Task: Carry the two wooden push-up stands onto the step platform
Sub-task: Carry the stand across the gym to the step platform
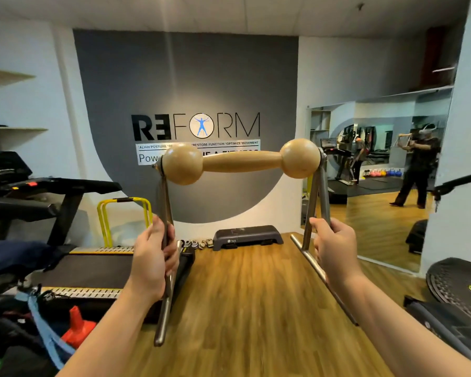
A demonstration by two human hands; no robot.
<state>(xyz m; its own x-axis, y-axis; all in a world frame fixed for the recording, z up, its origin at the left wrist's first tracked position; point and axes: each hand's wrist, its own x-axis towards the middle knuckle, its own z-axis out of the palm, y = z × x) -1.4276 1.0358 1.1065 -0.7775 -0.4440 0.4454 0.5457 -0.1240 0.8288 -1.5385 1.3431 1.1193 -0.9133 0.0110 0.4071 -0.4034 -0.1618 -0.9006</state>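
A wooden push-up stand (241, 161) with two round knobs and metal legs hangs in the air in front of me, level with the wall sign. My left hand (153, 258) grips its left metal leg. My right hand (333, 247) grips the right leg. The dark grey step platform (247, 236) lies on the wooden floor against the far wall, well beyond the stand. Only one stand is in view.
A treadmill (74, 221) with yellow rails stands at the left, with bags and an orange cone (78, 327) in front. A wall mirror (378, 170) fills the right side. A round black balance disc (460, 288) lies at the right. Small items (196, 244) lie beside the platform.
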